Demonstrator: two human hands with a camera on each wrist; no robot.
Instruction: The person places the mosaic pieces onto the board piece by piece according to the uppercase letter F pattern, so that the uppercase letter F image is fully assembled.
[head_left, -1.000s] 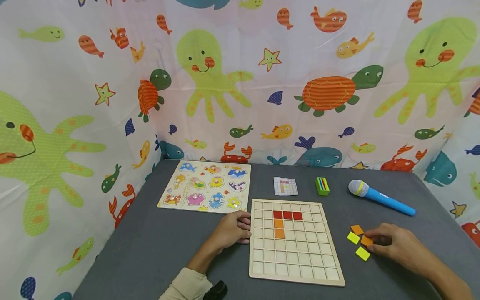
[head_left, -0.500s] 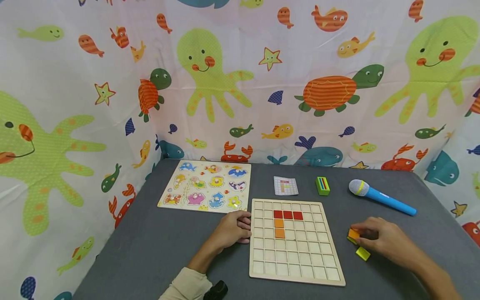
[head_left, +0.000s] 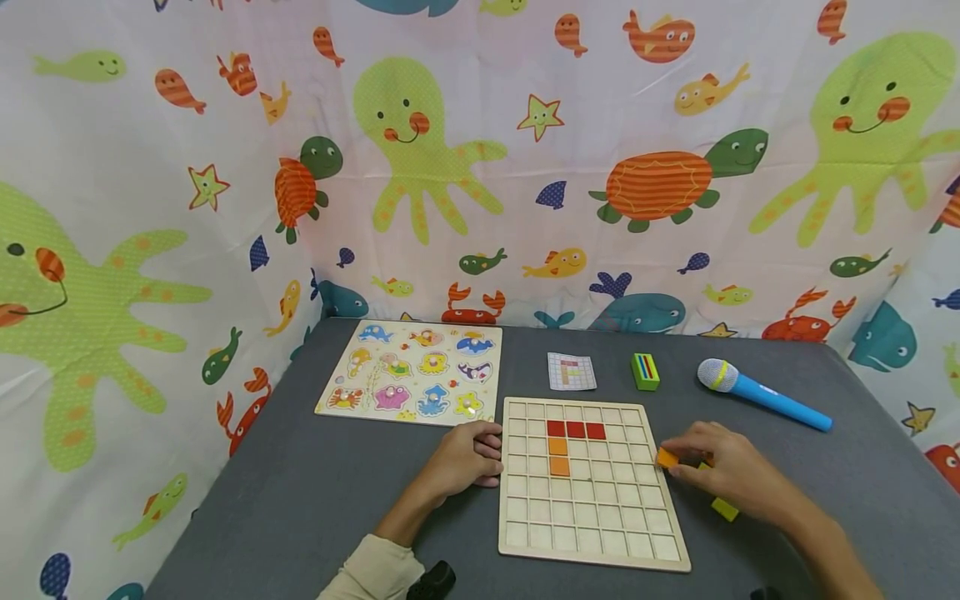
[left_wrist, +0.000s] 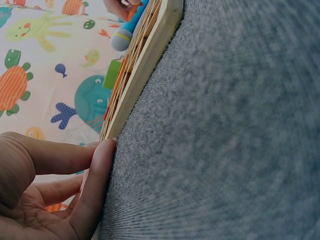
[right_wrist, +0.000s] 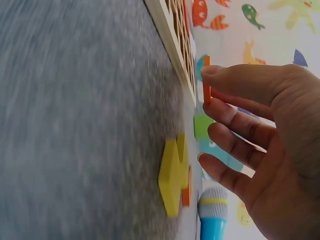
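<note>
The left hand (head_left: 468, 458) grips the left edge of the board (head_left: 581, 542). The right hand (head_left: 729, 468) pinches an orange tile (head_left: 667, 458) near the board's right edge; 2 yellow tiles (right_wrist: 170, 177) lie right of it.

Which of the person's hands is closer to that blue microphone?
The right hand: it is just on the near side of the microphone, pinching an orange tile. The left hand is farther off, at the left edge of the grid board.
</note>
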